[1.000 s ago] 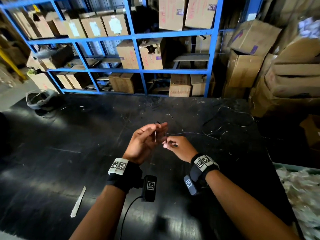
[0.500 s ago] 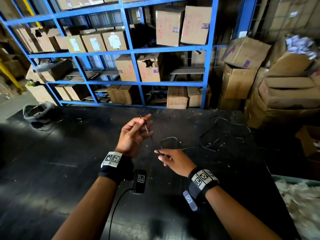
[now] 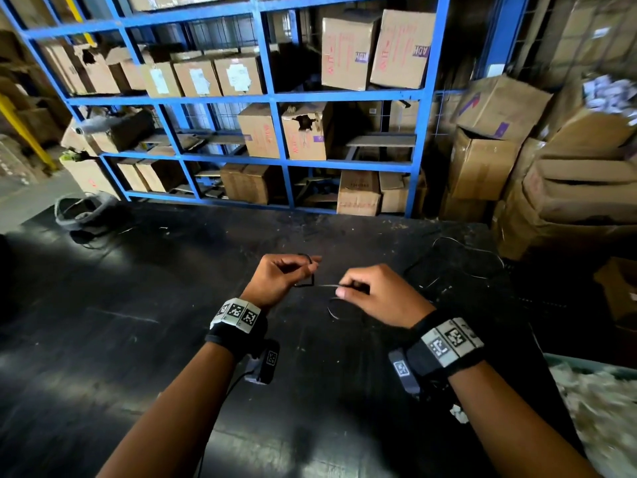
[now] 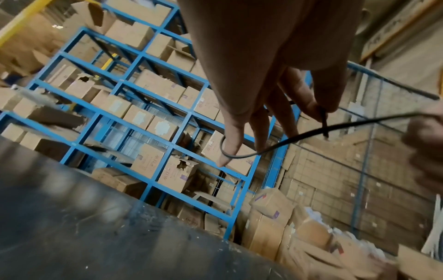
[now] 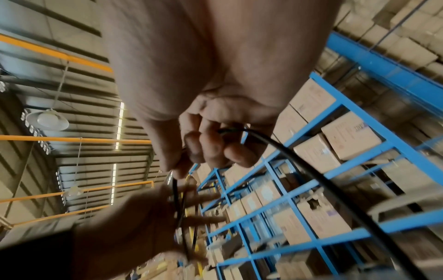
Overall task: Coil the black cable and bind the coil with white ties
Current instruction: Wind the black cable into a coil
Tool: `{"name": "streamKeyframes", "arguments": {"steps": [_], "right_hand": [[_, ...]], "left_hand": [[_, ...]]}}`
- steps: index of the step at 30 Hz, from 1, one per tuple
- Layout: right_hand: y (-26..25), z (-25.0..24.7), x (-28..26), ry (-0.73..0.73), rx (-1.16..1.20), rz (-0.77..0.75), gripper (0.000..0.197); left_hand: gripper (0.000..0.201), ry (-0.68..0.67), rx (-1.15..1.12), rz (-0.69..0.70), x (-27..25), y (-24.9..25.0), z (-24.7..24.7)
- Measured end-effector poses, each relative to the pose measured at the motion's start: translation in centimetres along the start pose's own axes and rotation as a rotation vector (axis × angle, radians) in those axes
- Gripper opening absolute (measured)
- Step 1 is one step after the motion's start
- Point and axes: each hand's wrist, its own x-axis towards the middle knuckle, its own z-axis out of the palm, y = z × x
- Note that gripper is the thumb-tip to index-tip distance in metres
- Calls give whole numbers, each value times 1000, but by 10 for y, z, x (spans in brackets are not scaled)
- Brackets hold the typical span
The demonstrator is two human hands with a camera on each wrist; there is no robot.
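A thin black cable (image 3: 312, 282) runs between my two hands above the dark table (image 3: 172, 322). My left hand (image 3: 281, 277) pinches the cable end between thumb and forefinger, and a first small loop hangs round its fingers (image 4: 230, 149). My right hand (image 3: 374, 294) pinches the cable (image 5: 275, 145) a short way along, close to the left hand. The cable's slack (image 3: 458, 260) trails in loose loops over the table to the right. No white tie shows near the hands.
Blue shelving (image 3: 275, 98) with cardboard boxes stands behind the table, and more boxes (image 3: 568, 160) are stacked at the right. A grey headset (image 3: 82, 212) lies at the table's far left corner. A bin of whitish scraps (image 3: 599, 401) sits at the right.
My hands have come together again. The right hand rose from near the table and brought cable to the left hand, where a small loop now hangs.
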Motion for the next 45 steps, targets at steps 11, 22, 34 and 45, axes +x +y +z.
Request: {"name": "streamKeyframes", "arguments": {"steps": [11,22,34,45], "right_hand": [[16,-49,18,13,-31,-38,14],[52,-38,11,82,102,26,19],[81,77,-18,9,305,322,32],[16,14,-26,-77,-159,77,19]], "left_hand": [[24,-248,-230,-281,-7,-18,29],[20,-364,-353,-279,-15,-8,53],[34,-270,-731,-87,4,10,38],[21,-70,-362,-172,6,-11,31]]}}
